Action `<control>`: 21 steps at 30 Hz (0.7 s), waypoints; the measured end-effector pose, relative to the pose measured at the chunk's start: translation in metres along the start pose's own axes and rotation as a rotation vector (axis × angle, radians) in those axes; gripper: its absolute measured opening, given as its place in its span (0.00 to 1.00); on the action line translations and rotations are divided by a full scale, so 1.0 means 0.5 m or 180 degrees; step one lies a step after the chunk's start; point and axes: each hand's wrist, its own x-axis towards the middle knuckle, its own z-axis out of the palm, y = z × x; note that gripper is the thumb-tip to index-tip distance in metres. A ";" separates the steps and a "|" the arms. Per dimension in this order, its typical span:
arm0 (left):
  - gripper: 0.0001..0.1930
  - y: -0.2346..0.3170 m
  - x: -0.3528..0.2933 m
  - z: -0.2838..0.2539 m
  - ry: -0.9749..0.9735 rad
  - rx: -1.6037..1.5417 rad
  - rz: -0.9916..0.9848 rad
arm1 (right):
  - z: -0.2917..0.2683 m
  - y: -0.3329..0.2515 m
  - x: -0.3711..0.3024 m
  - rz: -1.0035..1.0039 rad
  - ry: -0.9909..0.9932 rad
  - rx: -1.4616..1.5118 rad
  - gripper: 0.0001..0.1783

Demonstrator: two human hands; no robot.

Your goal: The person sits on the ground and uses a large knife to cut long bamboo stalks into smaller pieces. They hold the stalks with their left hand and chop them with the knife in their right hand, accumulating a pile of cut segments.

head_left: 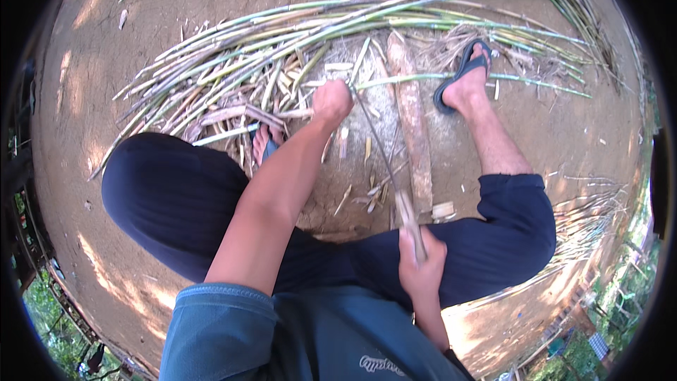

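My left hand point(333, 101) is closed around the left end of a long green cane stalk point(430, 77). That stalk stretches to the right across a log and past my foot. In my right hand point(422, 257), near my lap, is the pale wooden handle of a long knife point(377, 137). Its thin dark blade slants up and left, and its tip reaches the stalk beside my left fist. Whether the blade touches the stalk I cannot tell. Several short cut pieces point(285, 81) lie left of my left hand.
A bundle of long green stalks point(310, 17) lies across the ground ahead. The brown log point(415, 141) lies lengthwise between my sandalled feet point(465, 77). More stalks point(571, 7) lie at the far right, and a further pile point(585, 219) beside my right knee. Chips litter the dirt.
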 end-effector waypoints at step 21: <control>0.10 -0.021 -0.024 0.013 -0.0073 0.0100 0.0141 | 0.016 0.015 0.048 -0.0061 -0.0137 -0.0272 0.09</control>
